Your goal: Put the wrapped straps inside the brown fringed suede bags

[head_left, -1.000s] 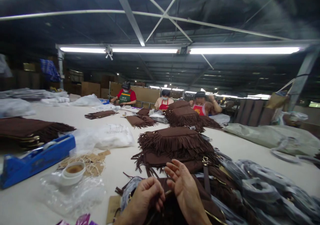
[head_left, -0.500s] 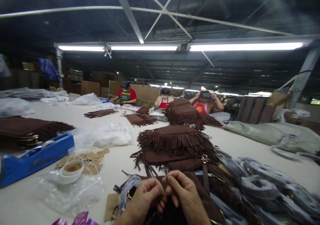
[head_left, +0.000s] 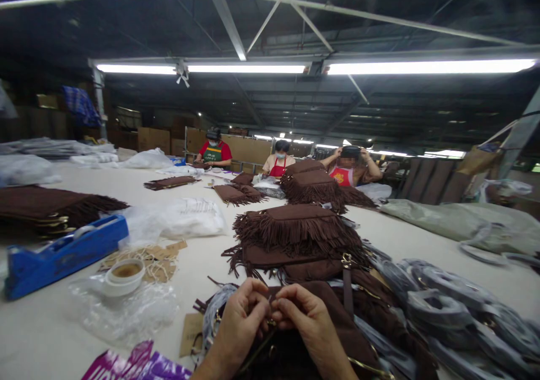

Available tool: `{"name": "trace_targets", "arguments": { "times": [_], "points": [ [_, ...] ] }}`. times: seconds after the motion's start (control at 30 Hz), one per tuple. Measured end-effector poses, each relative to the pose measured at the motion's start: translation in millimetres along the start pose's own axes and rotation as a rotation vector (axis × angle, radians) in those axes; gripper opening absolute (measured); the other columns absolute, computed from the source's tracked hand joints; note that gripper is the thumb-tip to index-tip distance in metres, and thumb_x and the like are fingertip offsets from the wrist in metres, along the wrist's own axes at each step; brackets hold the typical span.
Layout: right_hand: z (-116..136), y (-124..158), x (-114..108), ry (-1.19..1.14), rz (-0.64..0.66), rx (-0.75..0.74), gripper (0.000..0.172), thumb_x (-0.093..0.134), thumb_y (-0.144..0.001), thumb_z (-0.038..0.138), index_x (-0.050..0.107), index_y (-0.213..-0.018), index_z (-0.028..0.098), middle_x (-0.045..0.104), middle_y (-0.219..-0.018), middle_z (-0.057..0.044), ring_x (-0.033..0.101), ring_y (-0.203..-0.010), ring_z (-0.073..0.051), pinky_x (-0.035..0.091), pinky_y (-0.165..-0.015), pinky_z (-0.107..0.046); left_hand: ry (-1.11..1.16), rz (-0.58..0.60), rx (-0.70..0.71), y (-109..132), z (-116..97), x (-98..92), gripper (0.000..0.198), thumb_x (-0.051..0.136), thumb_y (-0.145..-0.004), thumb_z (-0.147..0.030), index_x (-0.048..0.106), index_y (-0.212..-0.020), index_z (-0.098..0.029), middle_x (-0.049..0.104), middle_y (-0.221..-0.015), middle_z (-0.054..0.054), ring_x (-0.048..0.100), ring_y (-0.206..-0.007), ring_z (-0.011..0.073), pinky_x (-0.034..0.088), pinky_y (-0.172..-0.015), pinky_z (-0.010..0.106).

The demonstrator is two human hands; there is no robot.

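Note:
My left hand (head_left: 241,325) and my right hand (head_left: 306,322) meet over a dark brown bag (head_left: 329,301) with gold zips. Thumb and fingers are pinched together on both hands, close to each other. What they pinch is too small to make out; a bit of gold metal shows just below the fingertips. Left of my left hand lie a strap wrapped in grey plastic (head_left: 214,307) and a brown card tag (head_left: 191,333). A brown strap with a gold clasp (head_left: 347,279) rests on the bag, beyond my right hand.
Brown fringed bags (head_left: 295,231) are stacked ahead. Wrapped straps (head_left: 447,324) pile up at right. On the left are a blue tape dispenser (head_left: 67,253), a small white tub (head_left: 124,279), tags (head_left: 162,262) and clear plastic (head_left: 122,315). Several people sit across the white table (head_left: 202,197).
My hands have risen slightly, and gold metal now shows below the fingertips. The view has tipped down a little, showing more of the purple wrapper at the front.

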State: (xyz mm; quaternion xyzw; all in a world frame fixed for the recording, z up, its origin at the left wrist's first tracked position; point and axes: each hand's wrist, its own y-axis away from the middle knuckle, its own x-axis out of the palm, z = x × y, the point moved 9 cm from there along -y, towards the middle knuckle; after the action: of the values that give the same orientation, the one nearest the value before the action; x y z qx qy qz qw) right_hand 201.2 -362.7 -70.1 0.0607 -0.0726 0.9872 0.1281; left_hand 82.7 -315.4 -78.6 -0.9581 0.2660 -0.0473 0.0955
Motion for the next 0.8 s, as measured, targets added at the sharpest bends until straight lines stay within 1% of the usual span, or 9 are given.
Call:
{"name": "trace_targets", "arguments": {
  "times": [0.07, 0.13, 0.27, 0.37, 0.57, 0.8],
  "points": [
    [-1, 0, 1, 0.029, 0.023, -0.013, 0.042, 0.082, -0.064, 0.054, 0.068, -0.070, 0.015, 0.065, -0.062, 0.001, 0.060, -0.058, -0.011, 0.051, -0.053, -0.018, 0.015, 0.000, -0.040, -1, 4, 0.3, 0.019, 0.058, -0.074, -0.035, 0.055, -0.080, -0.017, 0.057, -0.059, -0.003, 0.049, -0.045, 0.0101, 0.039, -0.043, 0.019],
    [-3, -1, 1, 0.049, 0.027, -0.014, 0.041, 0.080, -0.066, 0.054, 0.069, -0.072, 0.015, 0.065, -0.062, 0.002, 0.059, -0.058, -0.011, 0.051, -0.055, -0.019, -0.001, 0.011, -0.056, -1, 5, 0.9, 0.019, 0.056, -0.074, -0.036, 0.053, -0.075, -0.017, 0.055, -0.057, -0.004, 0.047, -0.044, 0.0094, 0.037, -0.041, 0.019],
    [-8, -3, 1, 0.067, 0.027, -0.010, 0.044, 0.079, -0.066, 0.057, 0.070, -0.073, 0.015, 0.066, -0.064, 0.000, 0.061, -0.061, -0.013, 0.052, -0.057, -0.021, -0.082, -0.008, 0.008, 0, -3, -1.4, 0.017, 0.053, -0.078, -0.033, 0.052, -0.074, -0.017, 0.048, -0.056, -0.006, 0.038, -0.043, 0.0067, 0.029, -0.041, 0.018],
    [-10, -3, 1, 0.070, 0.016, -0.021, 0.042, 0.079, -0.067, 0.056, 0.070, -0.072, 0.015, 0.067, -0.063, 0.000, 0.062, -0.061, -0.014, 0.051, -0.058, -0.021, -0.117, -0.020, 0.054, 1, -7, -1.0, 0.015, 0.051, -0.080, -0.031, 0.051, -0.072, -0.018, 0.044, -0.056, -0.007, 0.035, -0.044, 0.0069, 0.027, -0.043, 0.019],
    [-7, -2, 2, 0.067, -0.009, -0.031, 0.040, 0.080, -0.066, 0.054, 0.071, -0.071, 0.015, 0.068, -0.062, -0.001, 0.061, -0.060, -0.014, 0.050, -0.059, -0.022, -0.153, -0.032, 0.089, 1, -9, 0.1, 0.013, 0.050, -0.080, -0.029, 0.051, -0.072, -0.018, 0.047, -0.059, -0.005, 0.042, -0.052, 0.0102, 0.034, -0.051, 0.021],
    [-5, -2, 4, 0.064, -0.015, -0.035, 0.041, 0.080, -0.065, 0.055, 0.071, -0.069, 0.016, 0.067, -0.061, -0.001, 0.059, -0.059, -0.014, 0.049, -0.057, -0.022, -0.212, -0.033, 0.093, 4, -15, 2.3, 0.014, 0.049, -0.081, -0.028, 0.050, -0.071, -0.018, 0.050, -0.062, -0.002, 0.048, -0.059, 0.0134, 0.038, -0.057, 0.023]
  ]
}}
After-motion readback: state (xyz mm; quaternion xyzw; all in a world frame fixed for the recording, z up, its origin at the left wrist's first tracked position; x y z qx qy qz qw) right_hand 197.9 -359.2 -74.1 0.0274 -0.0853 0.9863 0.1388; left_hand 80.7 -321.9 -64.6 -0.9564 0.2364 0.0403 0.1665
